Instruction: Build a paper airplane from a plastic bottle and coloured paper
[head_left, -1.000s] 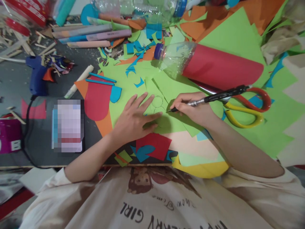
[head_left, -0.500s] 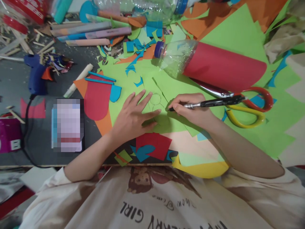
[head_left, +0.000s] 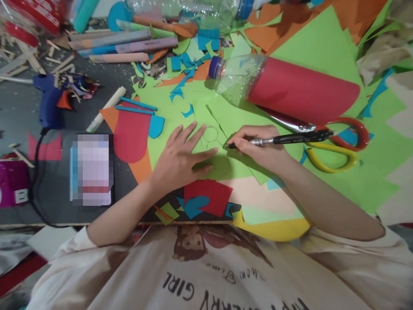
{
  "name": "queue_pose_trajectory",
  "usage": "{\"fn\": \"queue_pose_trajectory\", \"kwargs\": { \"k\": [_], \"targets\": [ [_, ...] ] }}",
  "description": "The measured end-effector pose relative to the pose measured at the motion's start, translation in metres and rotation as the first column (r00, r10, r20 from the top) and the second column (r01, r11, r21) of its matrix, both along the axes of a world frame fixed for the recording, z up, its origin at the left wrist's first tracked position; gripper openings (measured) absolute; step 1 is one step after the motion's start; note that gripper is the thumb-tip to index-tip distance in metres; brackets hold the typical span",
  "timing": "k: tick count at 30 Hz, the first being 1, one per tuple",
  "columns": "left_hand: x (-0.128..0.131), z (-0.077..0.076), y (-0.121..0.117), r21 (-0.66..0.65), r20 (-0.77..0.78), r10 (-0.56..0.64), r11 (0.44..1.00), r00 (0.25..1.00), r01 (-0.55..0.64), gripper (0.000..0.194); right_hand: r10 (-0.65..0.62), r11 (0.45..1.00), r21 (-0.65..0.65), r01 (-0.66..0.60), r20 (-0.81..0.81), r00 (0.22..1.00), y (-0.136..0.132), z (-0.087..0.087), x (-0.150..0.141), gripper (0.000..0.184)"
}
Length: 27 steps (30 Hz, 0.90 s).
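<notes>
Between my hands lies light green paper with a small circle and curved lines drawn on it. My left hand rests flat on this paper, fingers spread, just left of the drawing. A black and silver pen is pinched in my right hand, its tip at the paper right of the circle. Scissors with red and yellow handles lie beyond my right wrist, partly under a plastic bottle wrapped in red paper. Left of my left hand is a rounded red paper piece.
A blue glue gun and a phone with a blurred screen lie on the dark table at left. Several markers and another clear bottle are at the back. Coloured paper scraps are strewn around, some along the front edge.
The pen tip has shifted slightly left and up on the paper, with my right hand barely moving. My left hand stays in place.
</notes>
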<state>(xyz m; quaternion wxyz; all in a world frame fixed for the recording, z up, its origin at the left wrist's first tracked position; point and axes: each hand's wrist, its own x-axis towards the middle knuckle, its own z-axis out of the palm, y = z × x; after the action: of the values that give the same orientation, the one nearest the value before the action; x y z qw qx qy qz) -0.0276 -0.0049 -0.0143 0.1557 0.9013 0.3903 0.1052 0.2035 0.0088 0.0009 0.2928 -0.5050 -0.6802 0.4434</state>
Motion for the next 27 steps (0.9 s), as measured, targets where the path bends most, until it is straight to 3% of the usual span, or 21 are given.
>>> {"fn": "queue_pose_trajectory", "kwargs": {
  "k": [5,8,11,16,27],
  "targets": [
    [0.0001,0.0009,0.0003,0.016,-0.016,-0.006,1.0,1.0,0.006,0.031,0.026,0.998,0.051,-0.025,-0.016,1.0,0.0001,0.0001,-0.0001,0.02],
    [0.0003,0.0017,0.0004,0.009,-0.021,0.002,1.0,1.0,-0.001,0.03,0.044,0.998,-0.038,-0.044,-0.007,0.999,0.0002,0.0016,0.0003,0.018],
    [0.0001,0.0021,0.0006,-0.014,-0.023,0.016,1.0,1.0,-0.017,0.03,-0.018,0.992,-0.123,0.013,-0.037,0.999,-0.0013,0.0021,-0.0007,0.018],
    [-0.0012,0.0019,0.0017,-0.007,-0.044,0.058,0.998,0.997,-0.058,0.031,-0.15,0.984,-0.104,0.143,-0.065,0.987,-0.0059,0.0007,-0.0045,0.018],
    [-0.0016,0.0007,0.0025,-0.025,-0.034,0.063,0.998,0.997,-0.063,0.031,-0.051,0.998,-0.027,0.05,-0.016,0.999,-0.0054,0.0001,-0.0037,0.019]
  ]
}}
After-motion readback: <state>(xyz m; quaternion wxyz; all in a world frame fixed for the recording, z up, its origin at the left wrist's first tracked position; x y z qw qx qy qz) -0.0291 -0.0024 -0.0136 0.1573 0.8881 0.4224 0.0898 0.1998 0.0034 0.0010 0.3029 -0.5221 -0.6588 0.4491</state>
